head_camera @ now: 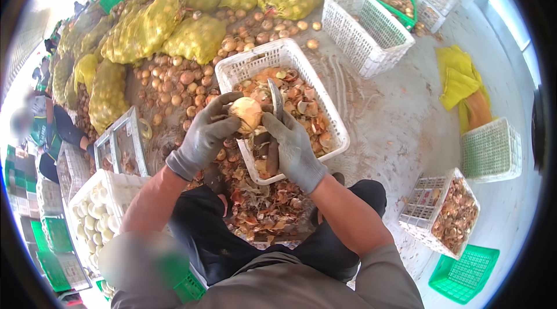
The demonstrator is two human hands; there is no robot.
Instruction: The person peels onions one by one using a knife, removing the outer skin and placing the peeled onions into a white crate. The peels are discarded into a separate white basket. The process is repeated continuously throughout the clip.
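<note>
My left hand point(209, 130), in a grey work glove, grips a yellow-brown onion point(245, 115) by its side. My right hand point(289, 139), gloved the same way, holds a knife point(276, 95) with its blade pointing up and away from me; the right thumb is close to the onion. Both hands are over a white plastic crate point(337, 137) that holds onion skins and trimmings point(304, 100). More loose skins point(265, 204) lie on the floor between my legs.
Loose onions point(174, 87) and yellow mesh sacks of onions point(143, 30) spread ahead and left. A white crate of peeled onions point(126, 187) stands left. White crates point(370, 35), point(491, 148) and a green crate point(463, 274) stand right. A person point(48, 126) sits far left.
</note>
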